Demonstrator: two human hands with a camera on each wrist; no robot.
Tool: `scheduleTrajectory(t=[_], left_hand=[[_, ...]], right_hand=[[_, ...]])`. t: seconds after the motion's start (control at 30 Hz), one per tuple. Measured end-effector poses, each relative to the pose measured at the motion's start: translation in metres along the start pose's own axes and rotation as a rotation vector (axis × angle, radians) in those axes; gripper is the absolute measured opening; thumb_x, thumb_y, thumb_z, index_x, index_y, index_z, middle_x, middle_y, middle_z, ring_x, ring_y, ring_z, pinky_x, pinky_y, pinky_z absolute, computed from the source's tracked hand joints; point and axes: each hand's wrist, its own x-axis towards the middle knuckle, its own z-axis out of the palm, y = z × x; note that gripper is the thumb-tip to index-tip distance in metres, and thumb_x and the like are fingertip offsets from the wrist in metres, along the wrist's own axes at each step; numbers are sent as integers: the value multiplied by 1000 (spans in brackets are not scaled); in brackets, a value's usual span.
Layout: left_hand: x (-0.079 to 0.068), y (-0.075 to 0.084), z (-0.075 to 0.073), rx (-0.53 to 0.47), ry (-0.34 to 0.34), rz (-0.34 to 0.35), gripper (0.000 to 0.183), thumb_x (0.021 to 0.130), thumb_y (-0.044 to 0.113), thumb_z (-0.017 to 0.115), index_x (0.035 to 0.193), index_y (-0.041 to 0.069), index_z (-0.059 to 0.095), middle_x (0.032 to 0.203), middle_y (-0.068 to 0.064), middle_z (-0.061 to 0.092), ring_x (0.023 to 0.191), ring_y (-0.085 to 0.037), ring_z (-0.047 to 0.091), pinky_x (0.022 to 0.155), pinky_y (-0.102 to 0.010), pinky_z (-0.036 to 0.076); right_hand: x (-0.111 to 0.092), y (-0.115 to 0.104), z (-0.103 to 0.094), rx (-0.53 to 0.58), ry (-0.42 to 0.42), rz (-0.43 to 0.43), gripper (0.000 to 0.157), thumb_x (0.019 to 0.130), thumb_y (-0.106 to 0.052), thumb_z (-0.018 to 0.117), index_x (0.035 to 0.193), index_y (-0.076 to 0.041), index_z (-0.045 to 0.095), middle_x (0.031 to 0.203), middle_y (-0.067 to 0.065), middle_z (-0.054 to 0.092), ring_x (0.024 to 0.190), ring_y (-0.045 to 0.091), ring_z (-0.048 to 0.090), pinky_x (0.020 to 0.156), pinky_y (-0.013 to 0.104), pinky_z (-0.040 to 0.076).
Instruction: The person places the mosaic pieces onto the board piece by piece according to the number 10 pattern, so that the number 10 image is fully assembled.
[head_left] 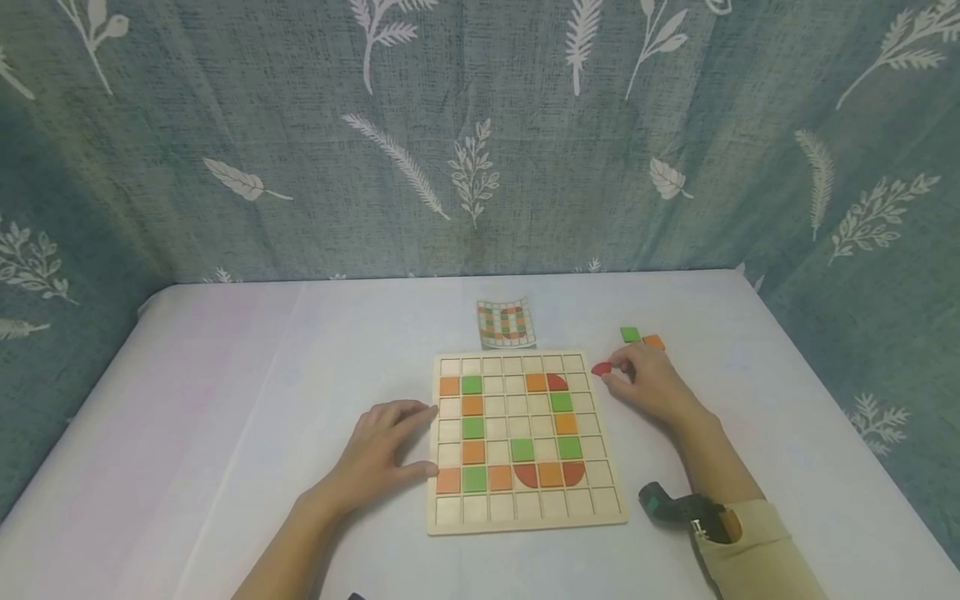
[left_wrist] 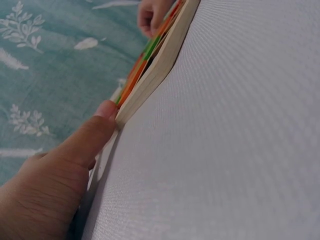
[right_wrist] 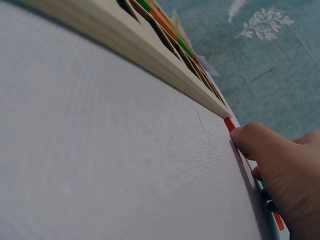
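Note:
A wooden grid board lies flat on the table, with orange and green square tiles and red rounded pieces set in some of its cells. My left hand rests at the board's left edge, thumb and fingertips touching the rim. In the left wrist view the thumb lies against the board's side. Just off the board's upper right edge, my right hand pinches a red rounded piece between thumb and fingers. The right wrist view shows the red piece close to the board's corner.
Behind the board stands a small, slightly curved pattern card printed with a coloured grid. A loose green tile and an orange tile lie just beyond the right hand. A leaf-patterned curtain hangs behind the white table.

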Motion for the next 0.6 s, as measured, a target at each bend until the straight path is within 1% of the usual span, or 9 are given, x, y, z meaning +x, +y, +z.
scheduleTrajectory(t=[0.1,0.17,0.27,0.33,0.47,0.6], left_hand=[[0,0,0,-6,-1,-6,70,75,47,73,135,16,53,130,-2,49,120,-23,41,98,-44,29],[0,0,0,-6,-2,-7,70,75,48,73,135,16,53,130,-2,49,120,-23,41,98,-44,30],[0,0,0,-3,-2,-6,71,76,49,73,135,16,53,130,-2,49,120,-23,41,98,-43,30],[0,0,0,-2,1,-3,71,75,49,73,135,16,53,130,-2,50,120,-22,41,98,-43,30],[0,0,1,1,4,3,71,75,49,73,135,17,53,130,-2,50,120,-22,41,98,-43,30],[-1,0,0,-1,5,4,70,75,49,73,135,16,53,130,-2,50,119,-22,42,98,-43,30]], right_hand=[[0,-1,0,-26,-20,21,25,83,-20,66,98,-1,61,85,9,54,81,23,47,72,38,41],[-1,-1,0,-34,-29,36,25,83,-21,66,97,-2,61,84,8,53,81,23,47,72,38,40],[-2,-1,-1,-29,-30,66,25,83,-23,67,97,-4,60,89,9,55,84,24,49,75,39,42],[-2,-2,-2,-13,-17,71,25,82,-24,67,96,-5,60,93,10,57,87,25,50,79,41,44],[-3,-8,-5,27,15,19,24,82,-24,69,95,-6,60,94,10,58,89,26,52,81,44,45],[-2,-18,-8,56,46,-68,22,79,-19,72,92,-5,62,89,8,59,85,23,51,77,40,45]])
